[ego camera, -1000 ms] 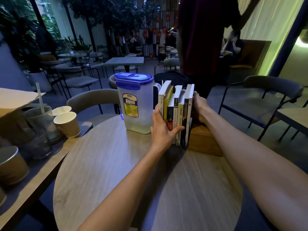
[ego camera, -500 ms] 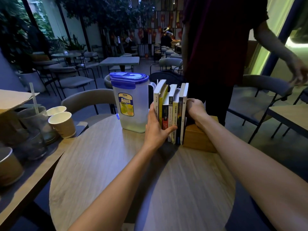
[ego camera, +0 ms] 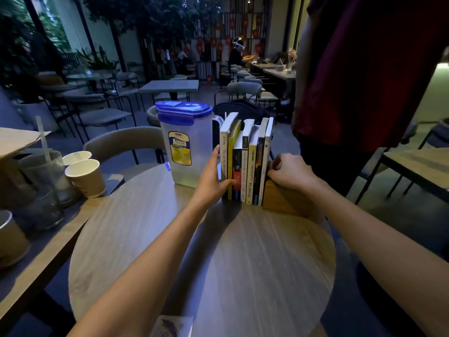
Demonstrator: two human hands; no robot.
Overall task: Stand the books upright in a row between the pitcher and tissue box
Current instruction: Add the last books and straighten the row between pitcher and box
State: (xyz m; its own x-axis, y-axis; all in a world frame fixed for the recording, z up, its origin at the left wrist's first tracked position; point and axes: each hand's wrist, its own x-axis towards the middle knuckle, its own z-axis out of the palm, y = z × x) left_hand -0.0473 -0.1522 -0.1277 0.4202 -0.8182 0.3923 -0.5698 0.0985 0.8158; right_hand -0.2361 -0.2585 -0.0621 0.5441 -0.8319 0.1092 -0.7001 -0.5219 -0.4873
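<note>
Standing upright on the round wooden table (ego camera: 243,259), the row of books (ego camera: 245,161) sits between my hands: my left hand (ego camera: 213,178) lies flat, fingers together, against its left side beside the Aqua pitcher (ego camera: 184,147); my right hand (ego camera: 290,172) curls over the wooden tissue box (ego camera: 284,203), touching the rightmost book.

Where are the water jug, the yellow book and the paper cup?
water jug (ego camera: 181,152): head view, on its label.
yellow book (ego camera: 250,176): head view, on its spine.
paper cup (ego camera: 86,177): head view, on its side.
</note>
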